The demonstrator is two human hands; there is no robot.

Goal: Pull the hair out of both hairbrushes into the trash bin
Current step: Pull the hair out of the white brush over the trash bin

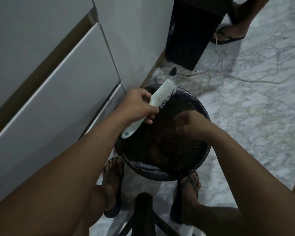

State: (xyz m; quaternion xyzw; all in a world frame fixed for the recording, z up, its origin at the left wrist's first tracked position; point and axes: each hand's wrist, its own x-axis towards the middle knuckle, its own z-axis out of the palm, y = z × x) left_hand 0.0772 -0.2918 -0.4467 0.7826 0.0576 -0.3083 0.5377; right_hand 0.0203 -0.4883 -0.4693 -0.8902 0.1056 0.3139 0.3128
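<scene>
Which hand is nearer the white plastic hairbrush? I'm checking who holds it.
Left. The left hand grips the white plastic hairbrush by its handle. The right hand hangs apart from it, over the round black trash bin, its fingers loosely curled.

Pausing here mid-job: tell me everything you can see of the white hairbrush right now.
The white hairbrush looks like pale plastic, with a long flat handle ending in a rounded tip with a hanging hole, and a narrow head of fine light bristles. The left hand grips it around the handle just below the head, tilted, head up and away, bristles facing right, over the rim of the lined trash bin. The right hand hovers apart from it above the bin. Whether any hair remains in the bristles is too fine to tell.
</scene>
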